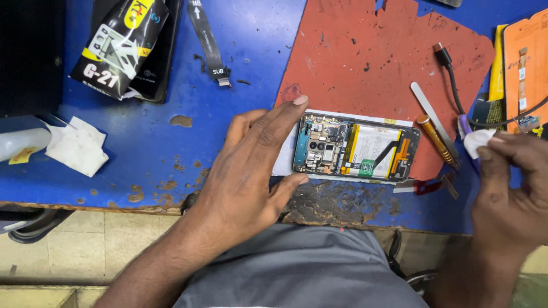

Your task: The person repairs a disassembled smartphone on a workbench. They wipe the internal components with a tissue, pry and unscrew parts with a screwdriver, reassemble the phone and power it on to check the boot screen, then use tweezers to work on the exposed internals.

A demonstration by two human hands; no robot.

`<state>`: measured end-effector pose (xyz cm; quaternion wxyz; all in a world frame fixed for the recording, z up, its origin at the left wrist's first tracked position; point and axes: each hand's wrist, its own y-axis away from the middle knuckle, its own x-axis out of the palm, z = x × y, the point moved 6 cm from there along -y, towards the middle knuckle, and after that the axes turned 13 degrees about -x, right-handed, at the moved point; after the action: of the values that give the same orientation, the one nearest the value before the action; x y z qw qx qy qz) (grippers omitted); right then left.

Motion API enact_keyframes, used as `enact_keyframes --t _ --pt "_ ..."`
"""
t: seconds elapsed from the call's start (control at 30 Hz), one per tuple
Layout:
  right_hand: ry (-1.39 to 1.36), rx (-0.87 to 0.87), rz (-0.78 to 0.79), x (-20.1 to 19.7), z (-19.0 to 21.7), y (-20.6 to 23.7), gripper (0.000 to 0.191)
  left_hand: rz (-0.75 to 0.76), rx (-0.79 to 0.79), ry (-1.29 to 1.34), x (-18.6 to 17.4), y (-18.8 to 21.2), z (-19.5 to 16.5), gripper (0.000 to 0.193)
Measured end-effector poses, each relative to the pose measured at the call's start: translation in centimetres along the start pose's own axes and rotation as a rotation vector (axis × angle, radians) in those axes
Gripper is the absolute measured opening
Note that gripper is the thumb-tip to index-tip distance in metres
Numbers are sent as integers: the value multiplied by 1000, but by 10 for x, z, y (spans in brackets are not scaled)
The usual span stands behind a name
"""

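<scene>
An opened phone lies flat on the blue bench, its back off, showing the circuit board, camera module and white battery. My left hand clasps the phone's left end, index finger along the far edge and thumb at the near edge. My right hand is off to the right, fingers pinched on a small white wad of tissue or cotton, a little apart from the phone.
A worn red mat lies under the phone's far side. Metal tweezers and a brass-handled screwdriver lie right of the phone. A black cable, orange package, flex ribbon, black pouch and crumpled tissue are scattered around.
</scene>
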<state>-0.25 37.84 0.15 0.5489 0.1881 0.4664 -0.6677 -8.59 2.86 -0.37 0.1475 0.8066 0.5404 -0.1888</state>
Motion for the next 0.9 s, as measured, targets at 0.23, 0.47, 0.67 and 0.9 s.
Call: enact_keyframes --t 0.23,0.47,0.67,0.9 --pt "-109 190 -109 0 -18 -17 16 -25 38 13 -3 0 -3 92" --pt "27 161 -90 2 6 -51 17 -10 15 -26 1 -5 -7 90" --pt "391 -227 143 -6 31 -65 16 22 -10 -109 7 -9 -12 91" --pt "112 208 -70 -17 -3 -55 21 2 39 -71 3 -9 -14 90"
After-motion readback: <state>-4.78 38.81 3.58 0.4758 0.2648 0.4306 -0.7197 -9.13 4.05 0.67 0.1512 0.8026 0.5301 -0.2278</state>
